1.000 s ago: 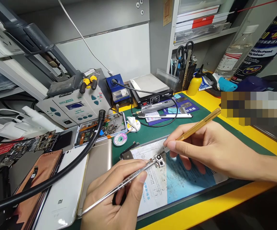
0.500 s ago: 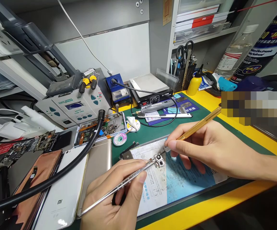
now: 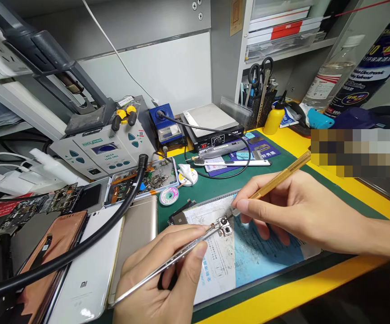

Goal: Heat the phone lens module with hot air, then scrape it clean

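Observation:
My left hand [image 3: 168, 274] is closed around silver tweezers [image 3: 168, 264], whose tips meet the left side of a small dual camera module [image 3: 226, 226]. The module has two square lens housings in silver frames. Between the thumb and fingers of my right hand [image 3: 292, 207] is a gold-handled craft knife [image 3: 279, 177]. Its tip reaches the module's upper right edge; whether the blade touches the housing I cannot tell. Both hands are over a blue and white printed sheet [image 3: 258, 265] with dark specks on it.
Left of the hands lie a white phone back [image 3: 87, 265] and a gold one [image 3: 142, 218], with a thick black hose [image 3: 114, 225] across them. Behind stand a rework station [image 3: 107, 148], a parts tray [image 3: 174, 180] and a heating plate [image 3: 211, 121]. A yellow bottle [image 3: 274, 120] stands at the back right.
Almost nothing differs. Both hands, the tweezers, the knife and the camera module keep practically the same places.

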`<move>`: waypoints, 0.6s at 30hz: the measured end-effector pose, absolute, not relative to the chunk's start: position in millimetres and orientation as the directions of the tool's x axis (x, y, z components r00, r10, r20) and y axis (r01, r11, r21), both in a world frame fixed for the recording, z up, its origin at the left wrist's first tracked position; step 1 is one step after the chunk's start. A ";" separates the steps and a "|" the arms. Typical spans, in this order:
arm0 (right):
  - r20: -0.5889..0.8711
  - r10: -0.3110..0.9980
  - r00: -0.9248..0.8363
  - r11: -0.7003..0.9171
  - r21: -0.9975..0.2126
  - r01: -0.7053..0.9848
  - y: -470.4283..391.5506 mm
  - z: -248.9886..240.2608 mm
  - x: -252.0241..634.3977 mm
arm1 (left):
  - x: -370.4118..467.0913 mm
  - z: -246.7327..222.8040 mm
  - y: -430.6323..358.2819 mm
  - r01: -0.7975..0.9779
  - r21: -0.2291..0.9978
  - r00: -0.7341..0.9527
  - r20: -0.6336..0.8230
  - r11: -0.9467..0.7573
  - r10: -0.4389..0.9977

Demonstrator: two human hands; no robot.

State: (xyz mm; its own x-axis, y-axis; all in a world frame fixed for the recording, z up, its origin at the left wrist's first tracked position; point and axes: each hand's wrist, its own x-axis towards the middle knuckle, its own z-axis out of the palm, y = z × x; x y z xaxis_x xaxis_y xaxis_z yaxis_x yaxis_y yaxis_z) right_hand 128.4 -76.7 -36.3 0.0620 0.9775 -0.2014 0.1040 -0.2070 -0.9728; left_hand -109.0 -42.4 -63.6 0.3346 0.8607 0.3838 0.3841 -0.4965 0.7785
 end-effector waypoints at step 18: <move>-0.224 0.972 0.069 -0.231 -0.964 0.128 -76.2 -33.3 126.6 | -108.3 -62.4 -41.7 0.403 0.767 0.339 0.381 -0.499 0.860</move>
